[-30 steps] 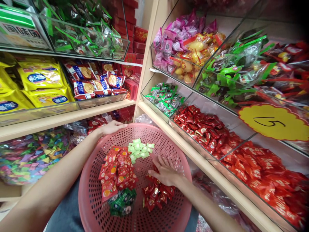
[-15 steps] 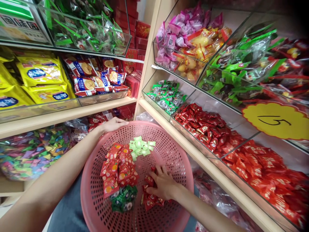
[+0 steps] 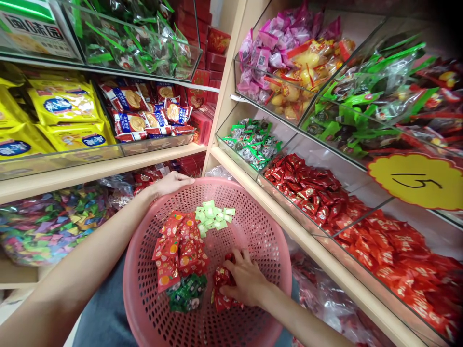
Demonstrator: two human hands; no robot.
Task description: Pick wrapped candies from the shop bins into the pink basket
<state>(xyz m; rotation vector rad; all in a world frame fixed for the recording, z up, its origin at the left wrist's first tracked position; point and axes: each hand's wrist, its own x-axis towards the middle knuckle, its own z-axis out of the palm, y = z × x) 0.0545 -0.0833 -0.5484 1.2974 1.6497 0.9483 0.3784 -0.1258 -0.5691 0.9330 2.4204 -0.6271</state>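
Note:
My left hand [image 3: 172, 183] grips the far-left rim of a round pink plastic basket [image 3: 127, 284] full of small holes. Inside the basket, my right hand [image 3: 246, 280] is curled over a small pile of shiny dark-red wrapped candies [image 3: 221, 284], with thumb and fingers around them. Left of that pile lie red packets with orange prints [image 3: 181, 250] and, nearer me, dark green wrapped candies [image 3: 188, 292]. Small pale-green packets [image 3: 213, 217] rest toward the far side. The palm hides part of the red candies.
Wooden shelves meet in a corner ahead. Clear bins on the right hold red candies [image 3: 302, 185] and green-silver candies [image 3: 253, 142]; a yellow price tag [image 3: 419, 182] hangs there. To the left are yellow packs [image 3: 65, 103], biscuits [image 3: 135, 108] and a bag of colourful pieces [image 3: 54, 226].
The fingers of my right hand have drawn in closer around the red candies. My left hand keeps its hold on the rim. The view has shifted slightly.

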